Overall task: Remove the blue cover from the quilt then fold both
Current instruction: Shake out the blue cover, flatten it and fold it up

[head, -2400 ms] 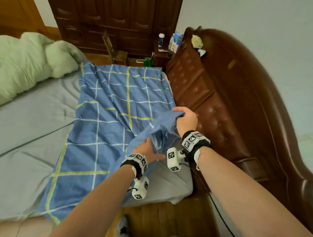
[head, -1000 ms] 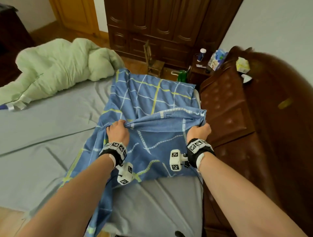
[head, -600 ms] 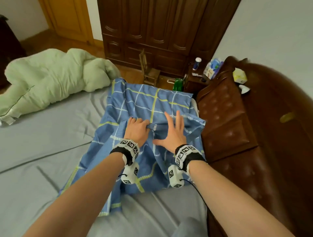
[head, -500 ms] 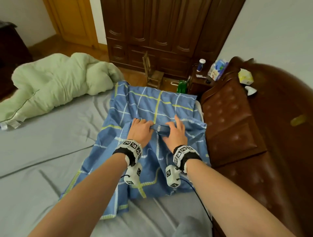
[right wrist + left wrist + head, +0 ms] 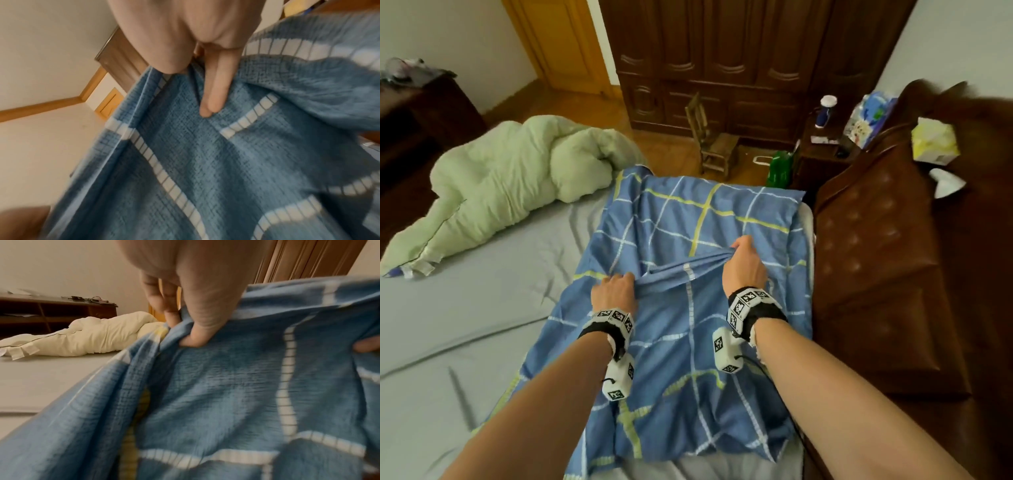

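L hand (image 5: 615, 290) + R hand (image 5: 743, 263) both clamped on blue cover (image 5: 688, 359) fold edge; edge runs L-R betw yr hands, R further fwd. Quilt (image 5: 510, 185) well apart, far-left.

We see a bed (image 5: 448, 329) under a grey sheet, with a dark padded leather headboard (image 5: 876, 260) along its right side. Beyond it a dark wooden wardrobe (image 5: 739, 61) stands on a wooden floor (image 5: 664, 147), a small wooden chair (image 5: 710, 144) in front. A light wooden door (image 5: 561, 41) breaks the pale wall (image 5: 448, 41). A nightstand (image 5: 825, 150) holds a bottle (image 5: 825, 111).
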`<state>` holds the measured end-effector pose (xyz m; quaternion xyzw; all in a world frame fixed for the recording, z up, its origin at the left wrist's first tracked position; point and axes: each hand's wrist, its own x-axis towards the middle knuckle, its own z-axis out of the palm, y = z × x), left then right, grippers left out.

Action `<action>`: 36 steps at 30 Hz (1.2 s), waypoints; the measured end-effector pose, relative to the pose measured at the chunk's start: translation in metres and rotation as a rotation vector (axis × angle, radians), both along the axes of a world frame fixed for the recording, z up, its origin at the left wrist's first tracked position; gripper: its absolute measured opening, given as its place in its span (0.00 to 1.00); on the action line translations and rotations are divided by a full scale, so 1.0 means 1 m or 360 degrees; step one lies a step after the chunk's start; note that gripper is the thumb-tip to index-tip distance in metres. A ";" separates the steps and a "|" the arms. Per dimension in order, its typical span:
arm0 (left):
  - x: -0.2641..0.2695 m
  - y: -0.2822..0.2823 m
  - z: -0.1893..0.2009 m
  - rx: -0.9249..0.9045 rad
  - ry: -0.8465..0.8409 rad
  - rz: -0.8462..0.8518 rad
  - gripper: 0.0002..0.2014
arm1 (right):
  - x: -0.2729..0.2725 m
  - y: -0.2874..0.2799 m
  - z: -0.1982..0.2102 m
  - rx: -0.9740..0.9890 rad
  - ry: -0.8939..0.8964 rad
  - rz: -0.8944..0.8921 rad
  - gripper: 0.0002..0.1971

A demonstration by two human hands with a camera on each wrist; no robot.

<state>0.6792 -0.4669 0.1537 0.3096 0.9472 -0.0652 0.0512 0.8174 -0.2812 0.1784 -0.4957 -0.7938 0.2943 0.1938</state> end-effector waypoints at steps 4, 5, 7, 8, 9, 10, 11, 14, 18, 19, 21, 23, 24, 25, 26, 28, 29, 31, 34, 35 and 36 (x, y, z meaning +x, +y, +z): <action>0.000 0.041 0.015 -0.0047 -0.0079 0.0229 0.14 | 0.029 0.056 0.009 -0.0065 0.0148 -0.0298 0.14; -0.005 0.045 0.020 -0.0062 -0.0102 0.0273 0.15 | 0.033 0.069 0.011 -0.0075 0.0178 -0.0361 0.15; -0.022 0.048 0.029 -0.0037 -0.0162 0.0363 0.14 | 0.036 0.089 0.015 -0.0074 0.0224 -0.0460 0.15; -0.030 0.049 0.034 -0.0018 -0.0199 0.0409 0.13 | 0.035 0.095 0.017 -0.0086 0.0244 -0.0493 0.15; -0.039 0.049 0.038 -0.0007 -0.0246 0.0451 0.11 | 0.032 0.099 0.018 -0.0104 0.0266 -0.0508 0.15; -0.049 0.051 0.042 0.0004 -0.0284 0.0493 0.11 | 0.030 0.100 0.020 -0.0116 0.0291 -0.0511 0.15; -0.059 0.053 0.047 0.0063 -0.0325 0.0539 0.13 | 0.026 0.099 0.021 -0.0129 0.0316 -0.0516 0.16; -0.090 0.067 0.056 0.0395 -0.0281 0.0502 0.11 | 0.012 0.093 0.019 -0.0152 0.0317 -0.0538 0.17; -0.118 0.084 0.048 0.0524 0.0061 0.0105 0.14 | -0.009 0.080 0.012 -0.0082 0.0193 -0.0614 0.19; -0.126 0.089 0.044 0.0473 0.0138 -0.0013 0.16 | -0.014 0.077 0.011 -0.0042 0.0192 -0.0608 0.20; -0.146 0.103 0.039 0.0317 0.0108 -0.0283 0.23 | -0.026 0.078 0.006 0.0068 0.0178 -0.0478 0.27; -0.167 0.117 0.029 0.0201 -0.0092 -0.0476 0.36 | -0.042 0.081 -0.001 0.0063 0.0061 -0.0304 0.40; -0.175 0.120 0.021 0.0214 -0.0174 -0.0496 0.43 | -0.050 0.080 -0.007 -0.0017 0.0000 -0.0267 0.47; -0.181 0.121 0.013 0.0289 -0.0244 -0.0446 0.46 | -0.059 0.077 -0.013 -0.0104 -0.0046 -0.0267 0.51; -0.185 0.120 0.005 0.0364 -0.0316 -0.0363 0.47 | -0.068 0.070 -0.021 -0.0177 -0.0100 -0.0275 0.53; -0.184 0.113 -0.012 0.0406 -0.0461 -0.0297 0.43 | -0.083 0.049 -0.042 -0.0293 -0.0209 -0.0252 0.52; -0.181 0.108 -0.022 0.0388 -0.0547 -0.0332 0.40 | -0.089 0.035 -0.053 -0.0353 -0.0241 -0.0224 0.50; -0.174 0.097 -0.042 0.0318 -0.0704 -0.0473 0.36 | -0.095 0.005 -0.074 -0.0501 -0.0227 -0.0206 0.47; -0.163 0.083 -0.065 0.0126 -0.0882 -0.0693 0.34 | -0.096 -0.035 -0.093 -0.0753 -0.0132 -0.0290 0.44; -0.162 0.078 -0.070 0.0061 -0.0921 -0.0747 0.32 | -0.096 -0.046 -0.094 -0.0814 -0.0112 -0.0313 0.43; -0.163 0.074 -0.074 -0.0002 -0.0948 -0.0799 0.31 | -0.096 -0.055 -0.094 -0.0862 -0.0092 -0.0326 0.42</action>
